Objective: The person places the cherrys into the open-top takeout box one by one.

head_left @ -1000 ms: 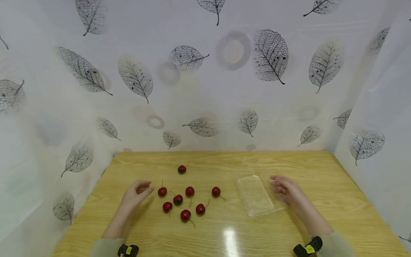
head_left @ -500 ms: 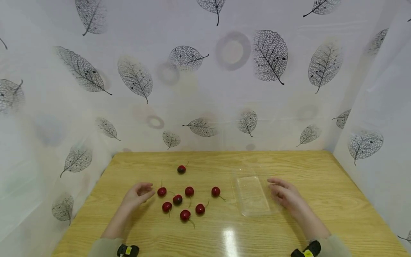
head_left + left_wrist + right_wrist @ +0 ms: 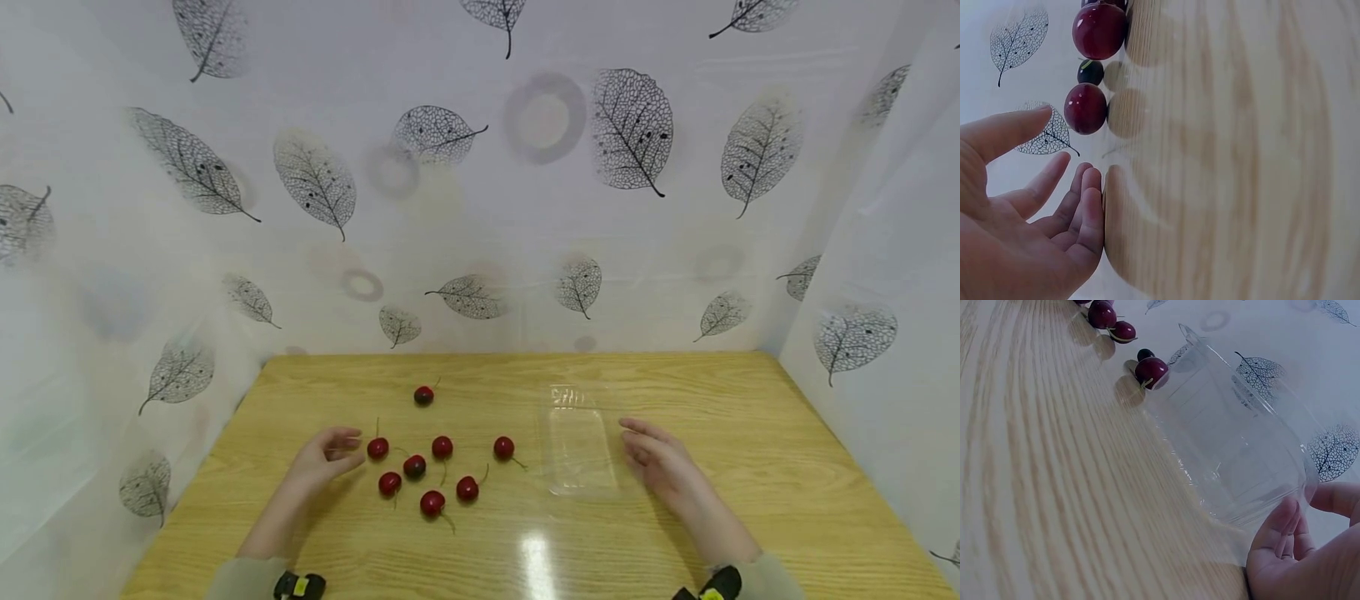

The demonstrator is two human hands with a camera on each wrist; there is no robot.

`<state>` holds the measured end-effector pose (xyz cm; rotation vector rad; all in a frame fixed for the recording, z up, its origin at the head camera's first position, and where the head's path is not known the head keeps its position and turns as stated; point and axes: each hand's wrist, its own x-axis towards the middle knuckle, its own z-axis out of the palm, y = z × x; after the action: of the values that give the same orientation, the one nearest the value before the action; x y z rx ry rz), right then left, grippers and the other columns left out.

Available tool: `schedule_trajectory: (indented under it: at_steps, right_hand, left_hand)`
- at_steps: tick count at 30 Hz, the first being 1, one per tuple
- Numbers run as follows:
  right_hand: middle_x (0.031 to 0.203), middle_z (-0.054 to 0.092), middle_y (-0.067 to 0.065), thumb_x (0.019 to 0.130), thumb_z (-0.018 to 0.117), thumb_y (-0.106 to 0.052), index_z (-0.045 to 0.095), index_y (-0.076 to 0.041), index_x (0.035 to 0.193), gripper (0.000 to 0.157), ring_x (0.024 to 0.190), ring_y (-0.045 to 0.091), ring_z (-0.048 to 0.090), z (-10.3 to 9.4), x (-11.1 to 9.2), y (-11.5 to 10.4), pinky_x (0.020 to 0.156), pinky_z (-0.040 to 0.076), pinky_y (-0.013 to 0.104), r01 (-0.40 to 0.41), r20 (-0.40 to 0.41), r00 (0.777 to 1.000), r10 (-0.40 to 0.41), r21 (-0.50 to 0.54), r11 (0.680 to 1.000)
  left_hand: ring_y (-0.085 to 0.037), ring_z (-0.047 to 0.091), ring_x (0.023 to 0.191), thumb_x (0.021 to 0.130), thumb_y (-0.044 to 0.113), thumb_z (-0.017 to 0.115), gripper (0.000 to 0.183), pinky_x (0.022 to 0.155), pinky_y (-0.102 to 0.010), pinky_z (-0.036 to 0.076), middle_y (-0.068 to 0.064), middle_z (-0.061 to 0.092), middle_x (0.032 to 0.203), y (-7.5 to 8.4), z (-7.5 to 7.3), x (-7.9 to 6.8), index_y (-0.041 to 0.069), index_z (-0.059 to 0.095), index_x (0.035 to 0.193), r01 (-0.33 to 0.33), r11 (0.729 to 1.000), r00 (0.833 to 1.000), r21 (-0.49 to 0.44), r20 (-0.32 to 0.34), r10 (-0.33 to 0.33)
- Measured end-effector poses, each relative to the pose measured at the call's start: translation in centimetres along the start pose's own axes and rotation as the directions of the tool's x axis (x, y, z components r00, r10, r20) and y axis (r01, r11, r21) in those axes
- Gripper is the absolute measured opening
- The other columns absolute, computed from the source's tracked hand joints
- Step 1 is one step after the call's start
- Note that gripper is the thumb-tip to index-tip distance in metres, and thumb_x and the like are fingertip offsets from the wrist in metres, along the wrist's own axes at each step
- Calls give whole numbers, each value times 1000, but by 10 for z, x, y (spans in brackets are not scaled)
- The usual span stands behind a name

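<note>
Plastic tray [image 3: 579, 450], all 8 cherries [image 3: 415, 466] outside

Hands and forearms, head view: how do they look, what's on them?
Left hand and right hand are ungloved. Left sleeve and right sleeve are pale grey-green. Left band and right band, near the cuffs, are black with yellow patches.
</note>
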<state>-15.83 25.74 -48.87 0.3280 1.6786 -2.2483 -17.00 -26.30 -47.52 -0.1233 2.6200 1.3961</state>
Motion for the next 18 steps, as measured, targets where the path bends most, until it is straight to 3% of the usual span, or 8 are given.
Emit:
schedule_trajectory:
  at_steps: [6,11,18]
  right_hand:
    - [95,66,-13,110,54,-9,74,-32,104,31,89,0,61,2,0,-1,83,55,15,-18,26,1000,16,73,997]
    - [98,67,-13,111,53,-11,73,-32,112,29,91,0,62,-2,0,-2,83,55,15,-24,96,995,17,73,997]
    - [105,68,-12,111,49,-8,73,-31,117,33,94,0,63,-7,0,-3,86,56,15,-36,179,984,15,112,993]
  left_hand:
    - [-38,69,117,97,8,76,49,92,-34,60,-31,65,137,0,2,0,-8,58,140,-8,1000,1000,-15,-1,8]
    - [-34,70,113,95,6,77,49,86,-25,57,-30,66,135,-1,3,2,-8,59,139,-10,1000,1000,-11,-4,10]
    - [-34,69,111,93,7,79,48,94,-42,59,-29,67,133,1,5,5,-7,61,136,-22,999,1000,37,-3,22]
